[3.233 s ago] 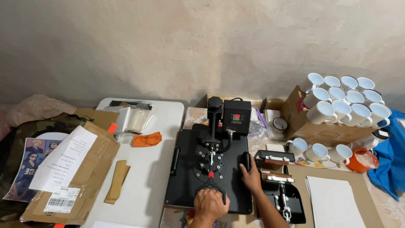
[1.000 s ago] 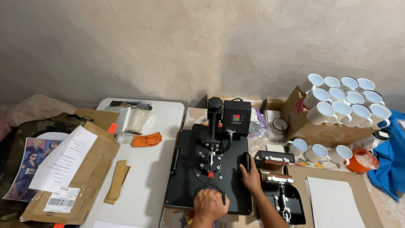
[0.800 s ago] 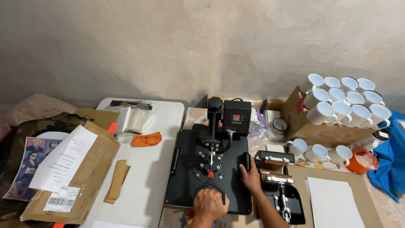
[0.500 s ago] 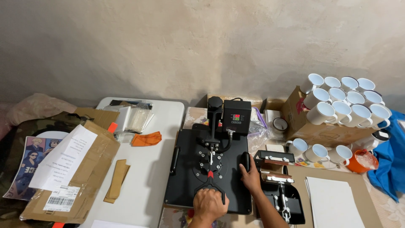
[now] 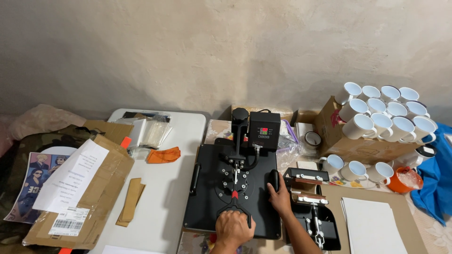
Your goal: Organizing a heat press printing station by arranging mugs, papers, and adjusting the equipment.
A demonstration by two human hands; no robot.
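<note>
Your left hand (image 5: 234,227) has its grip closed in a fist around the black handle (image 5: 234,207) of the flat black heat press (image 5: 231,190), at the bottom centre of the frame. Your right hand (image 5: 279,198) lies on the right edge of the press plate, fingers together and curled over the black side grip bar (image 5: 273,178), clamped loosely on it rather than spread open.

The heat press sits in the lower middle of the frame with its upper plate closed down flat, and its black control box (image 5: 264,130) with a small lit display stands upright at the back. Just right of the press, touching your right forearm, is a smaller black mug press attachment (image 5: 314,217) with metal clamps.

In the upper right of the frame, a brown cardboard box (image 5: 351,146) carries a stack of white ceramic mugs (image 5: 387,113) lying on their sides, and three more white mugs (image 5: 355,170) stand below it, beside an orange plastic bowl (image 5: 403,180). White paper sheets (image 5: 372,228) lie at the lower right.

To the left of the press is the white tabletop (image 5: 165,188), with an orange cloth (image 5: 163,154) near its middle, clear plastic bags (image 5: 149,132) above it, and flattened brown cardboard (image 5: 79,193) with a white printed sheet (image 5: 70,181) on top at the left.
</note>
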